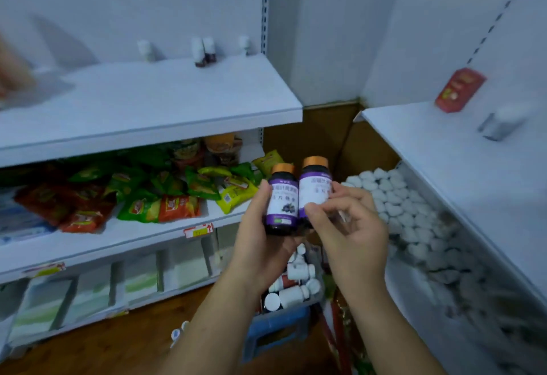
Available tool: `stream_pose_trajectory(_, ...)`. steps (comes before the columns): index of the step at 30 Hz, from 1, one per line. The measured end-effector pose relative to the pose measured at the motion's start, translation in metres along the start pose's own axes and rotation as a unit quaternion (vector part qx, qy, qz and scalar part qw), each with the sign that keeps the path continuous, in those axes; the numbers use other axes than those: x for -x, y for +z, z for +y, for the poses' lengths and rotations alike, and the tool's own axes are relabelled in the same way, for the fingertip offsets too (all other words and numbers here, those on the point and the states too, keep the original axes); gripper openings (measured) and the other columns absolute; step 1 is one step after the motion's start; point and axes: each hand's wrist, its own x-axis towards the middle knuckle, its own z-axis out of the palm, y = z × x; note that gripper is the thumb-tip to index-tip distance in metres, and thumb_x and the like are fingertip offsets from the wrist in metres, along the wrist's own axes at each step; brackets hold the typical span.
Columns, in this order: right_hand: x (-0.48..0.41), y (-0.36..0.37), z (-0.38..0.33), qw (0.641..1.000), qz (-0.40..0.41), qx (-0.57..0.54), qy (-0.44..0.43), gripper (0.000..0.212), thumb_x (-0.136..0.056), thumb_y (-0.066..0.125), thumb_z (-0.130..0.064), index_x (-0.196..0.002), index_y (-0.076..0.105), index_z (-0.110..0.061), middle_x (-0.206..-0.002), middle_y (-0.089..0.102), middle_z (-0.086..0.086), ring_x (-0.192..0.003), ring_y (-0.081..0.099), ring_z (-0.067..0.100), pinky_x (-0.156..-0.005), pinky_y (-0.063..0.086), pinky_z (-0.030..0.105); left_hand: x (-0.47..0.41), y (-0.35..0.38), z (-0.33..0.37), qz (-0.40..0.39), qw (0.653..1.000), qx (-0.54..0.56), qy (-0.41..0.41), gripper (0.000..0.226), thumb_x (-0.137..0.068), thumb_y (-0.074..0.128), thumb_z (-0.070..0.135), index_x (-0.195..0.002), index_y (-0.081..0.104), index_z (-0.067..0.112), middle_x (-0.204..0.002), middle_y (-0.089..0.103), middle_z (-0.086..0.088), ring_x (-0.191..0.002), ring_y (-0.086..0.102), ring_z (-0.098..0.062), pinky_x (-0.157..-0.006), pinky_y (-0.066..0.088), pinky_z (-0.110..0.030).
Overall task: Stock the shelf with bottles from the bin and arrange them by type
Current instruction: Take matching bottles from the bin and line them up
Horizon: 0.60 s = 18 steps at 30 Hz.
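Two dark bottles with purple labels and orange caps are held upright side by side in front of me. My left hand (260, 226) grips the left bottle (282, 200). My right hand (346, 223) pinches the right bottle (315, 185) with fingertips. Below my hands the bin (318, 299) holds several white bottles (291, 296). On the white upper shelf (165, 93), several small bottles (204, 50) stand along the back wall.
The middle shelf (118, 235) carries green, red and yellow snack packets (165, 194). A blue stool (275, 333) stands under the bin. At the right, a shelf bears a red box (458, 90) and a grey box (500, 124); white wrapped items (393, 197) lie below it.
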Motion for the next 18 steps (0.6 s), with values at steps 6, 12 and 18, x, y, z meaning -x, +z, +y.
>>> stream_pose_trajectory(6, 0.03, 0.005, -0.041, 0.992, 0.08, -0.002, 0.093, 0.067, -0.08, 0.086, -0.005, -0.137, 0.055, -0.022, -0.124, 0.071, -0.007, -0.104, 0.072, 0.0, -0.078, 0.059, 0.018, 0.022, 0.009, 0.021, -0.128, 0.986, -0.1, -0.022, 0.057, -0.097, 0.064, 0.03, -0.145, 0.053, 0.001, -0.136, 0.065, -0.028, -0.125, 0.064, -0.044, -0.103, 0.055, -0.053)
stream_pose_trajectory(12, 0.078, -0.014, -0.065, 0.968, 0.142, -0.141, 0.155, 0.064, -0.079, 0.083, -0.005, -0.139, 0.061, -0.013, -0.125, 0.074, 0.013, -0.115, 0.071, 0.035, -0.099, 0.055, 0.06, 0.054, 0.019, 0.012, -0.175, 0.972, -0.108, -0.111, 0.047, -0.099, 0.054, 0.037, -0.135, 0.063, 0.007, -0.13, 0.071, -0.023, -0.12, 0.069, -0.04, -0.106, 0.05, -0.056)
stream_pose_trajectory(18, 0.146, -0.073, -0.12, 0.952, 0.261, -0.096, 0.126, 0.054, -0.082, 0.077, 0.001, -0.133, 0.064, -0.011, -0.119, 0.075, 0.016, -0.109, 0.072, 0.039, -0.088, 0.061, 0.052, 0.088, 0.061, -0.031, -0.295, 0.916, -0.233, -0.142, 0.046, -0.094, 0.065, 0.038, -0.128, 0.067, 0.008, -0.121, 0.074, -0.023, -0.11, 0.072, -0.039, -0.095, 0.054, -0.052)
